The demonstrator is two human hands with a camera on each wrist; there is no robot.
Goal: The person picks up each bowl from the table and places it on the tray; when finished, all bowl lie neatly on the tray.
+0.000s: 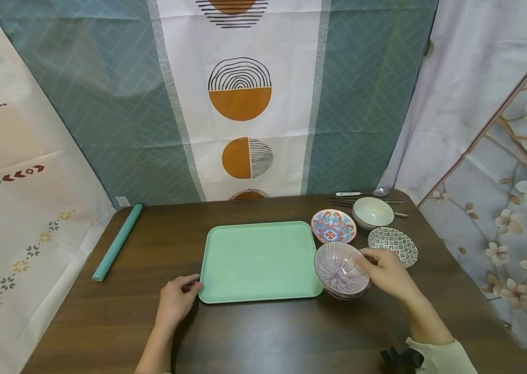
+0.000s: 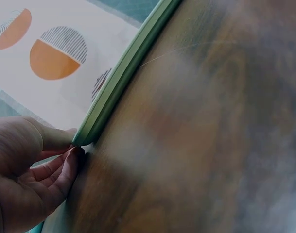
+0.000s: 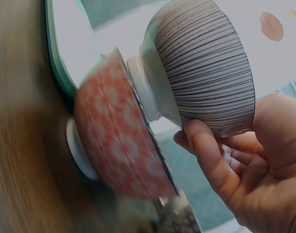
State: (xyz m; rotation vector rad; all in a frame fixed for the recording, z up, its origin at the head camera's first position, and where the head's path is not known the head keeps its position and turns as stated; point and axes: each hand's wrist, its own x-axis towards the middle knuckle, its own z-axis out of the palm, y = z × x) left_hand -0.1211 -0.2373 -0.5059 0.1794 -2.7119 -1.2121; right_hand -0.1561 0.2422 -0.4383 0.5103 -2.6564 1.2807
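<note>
My right hand [image 1: 387,272] grips the rim of a bowl with thin purple stripes [image 1: 340,267], thumb inside and fingers outside. Directly under it stands a red bowl with white flowers [image 3: 121,141], mostly hidden in the head view. The striped bowl's foot is at the red bowl's rim in the right wrist view; whether they touch I cannot tell. At the near left corner of a mint-green tray [image 1: 261,262], my left hand [image 1: 176,301] pinches the edge between thumb and fingers. Nothing lies on the tray.
Right of the tray are a red-and-blue patterned plate [image 1: 333,226], a pale bowl [image 1: 373,212] and a small patterned plate [image 1: 394,244]. Behind them lie a spoon [image 1: 380,192] and thin utensils [image 1: 343,201]. A teal roll [image 1: 118,241] lies at the table's left side.
</note>
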